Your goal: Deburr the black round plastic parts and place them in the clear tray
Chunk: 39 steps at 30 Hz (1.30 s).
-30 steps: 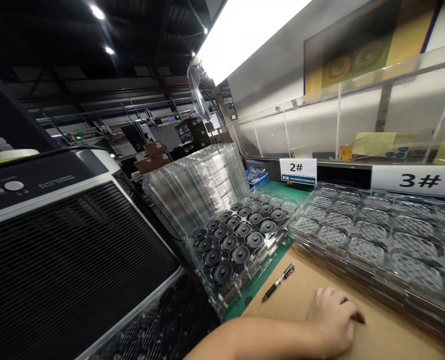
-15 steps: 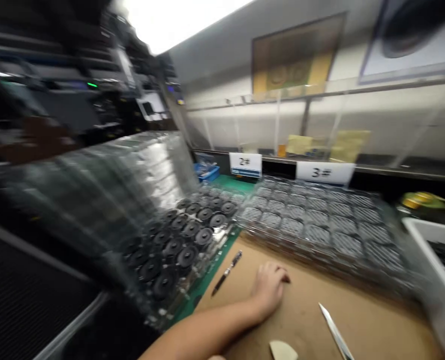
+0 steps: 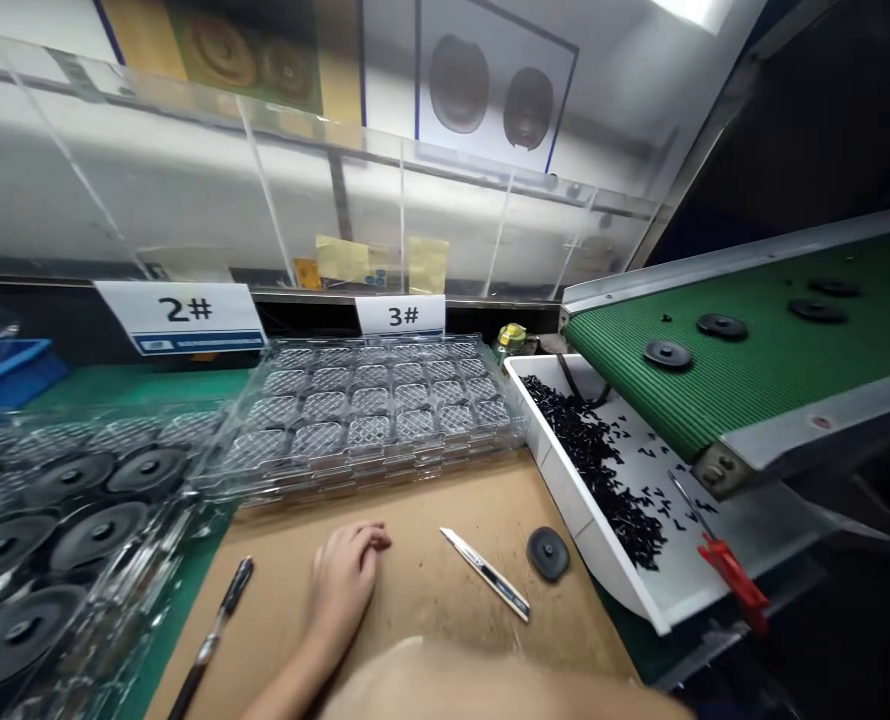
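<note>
My left hand rests on a brown cardboard sheet, its fingers loosely bent and nothing visible in them. A black pen lies to its left. On its right lie a white-handled craft knife with its blade out and a round black disc with a small centre stub. Across the bottom edge stretches a blurred, skin-coloured shape, seemingly my right arm or hand; no fingers can be made out on it.
Stacked clear trays stand behind the cardboard; another clear tray at left holds black discs. At right, a white bin contains small black parts and red-handled pliers or a similar tool. A green conveyor carries more discs.
The view has swung right, bringing the conveyor, the bin and the lone disc into sight. My left hand stays on the cardboard. The blurred skin-coloured shape now covers the bottom edge.
</note>
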Available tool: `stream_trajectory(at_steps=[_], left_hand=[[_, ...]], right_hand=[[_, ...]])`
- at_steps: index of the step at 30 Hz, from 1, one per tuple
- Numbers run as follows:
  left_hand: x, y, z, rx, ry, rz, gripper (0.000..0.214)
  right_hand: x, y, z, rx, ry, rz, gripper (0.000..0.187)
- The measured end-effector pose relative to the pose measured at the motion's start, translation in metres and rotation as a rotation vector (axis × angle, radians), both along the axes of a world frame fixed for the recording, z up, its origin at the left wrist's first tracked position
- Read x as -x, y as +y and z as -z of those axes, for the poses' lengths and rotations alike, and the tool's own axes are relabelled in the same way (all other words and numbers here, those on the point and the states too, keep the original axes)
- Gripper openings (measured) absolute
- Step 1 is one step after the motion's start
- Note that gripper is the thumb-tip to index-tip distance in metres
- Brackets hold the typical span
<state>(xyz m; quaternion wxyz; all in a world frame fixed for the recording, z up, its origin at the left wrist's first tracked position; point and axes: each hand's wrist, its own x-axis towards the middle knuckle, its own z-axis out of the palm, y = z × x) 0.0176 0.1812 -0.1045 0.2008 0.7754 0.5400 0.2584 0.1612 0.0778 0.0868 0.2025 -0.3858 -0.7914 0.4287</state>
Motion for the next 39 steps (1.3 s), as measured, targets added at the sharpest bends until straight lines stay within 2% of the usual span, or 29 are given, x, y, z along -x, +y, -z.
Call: stream_trajectory(at_steps=[3,5,6,7,10,12,15,18,20,23,26,28,30,32,34,36,37,39], left_hand=[[0.000,0.000,0.001,-0.003,-0.030,0.004,0.025],[0.001,-0.001,0.001,-0.005,-0.048,0.008,0.024],[0.001,-0.001,0.000,-0.006,-0.056,0.009,0.024],[0.001,-0.002,0.000,-0.006,-0.064,0.010,0.024],[0.000,-0.004,-0.001,-0.003,-0.083,0.012,0.024],[0.000,-0.006,-0.001,0.001,-0.099,0.011,0.024],[0.001,-0.008,-0.001,0.017,-0.133,0.012,0.023],[0.002,-0.008,0.001,0.050,-0.189,0.022,0.017],[0.002,-0.008,0.002,0.078,-0.245,0.022,0.020],[0.005,-0.019,0.004,0.131,-0.365,-0.017,0.024],[0.020,-0.057,0.003,0.198,-0.494,-0.079,0.023],[0.039,-0.099,0.001,0.246,-0.560,-0.102,0.023],[0.061,-0.146,-0.003,0.292,-0.605,-0.115,0.023],[0.077,-0.189,-0.009,0.344,-0.636,-0.133,0.025],[0.083,-0.219,-0.016,0.476,-0.714,-0.135,0.024],[0.078,-0.232,-0.024,0.591,-0.844,-0.163,0.023],[0.073,-0.233,-0.028,0.637,-0.915,-0.144,0.024],[0.058,-0.223,-0.034,0.701,-1.045,-0.013,0.044]], right_hand=[[-0.063,0.020,-0.022,-0.150,-0.193,0.132,0.024],[-0.115,0.033,-0.045,-0.429,-0.703,0.402,0.031],[-0.143,0.040,-0.059,-0.474,-0.972,0.523,0.036],[-0.171,0.045,-0.072,-0.462,-1.066,0.596,0.040],[-0.245,0.060,-0.105,-0.394,-1.211,0.787,0.061],[-0.282,0.068,-0.115,-0.382,-1.246,0.852,0.075],[-0.318,0.075,-0.113,-0.384,-1.222,0.846,0.078],[-0.333,0.078,-0.101,-0.347,-1.183,0.819,0.075],[-0.333,0.079,-0.099,-0.360,-1.166,0.828,0.075],[-0.314,0.072,-0.109,-0.486,-1.145,0.847,0.071],[-0.271,0.050,-0.114,-0.644,-1.082,0.806,0.070],[-0.234,0.025,-0.103,-0.692,-0.973,0.685,0.077],[-0.196,-0.006,-0.078,-0.658,-0.823,0.463,0.083],[-0.160,-0.036,-0.042,-0.597,-0.651,0.226,0.079],[-0.125,-0.059,-0.002,-0.334,-0.504,0.066,0.079],[-0.093,-0.073,0.035,-0.048,-0.356,-0.008,0.083],[-0.078,-0.077,0.052,0.032,-0.277,0.000,0.085],[-0.050,-0.082,0.080,0.105,-0.156,0.047,0.088]])
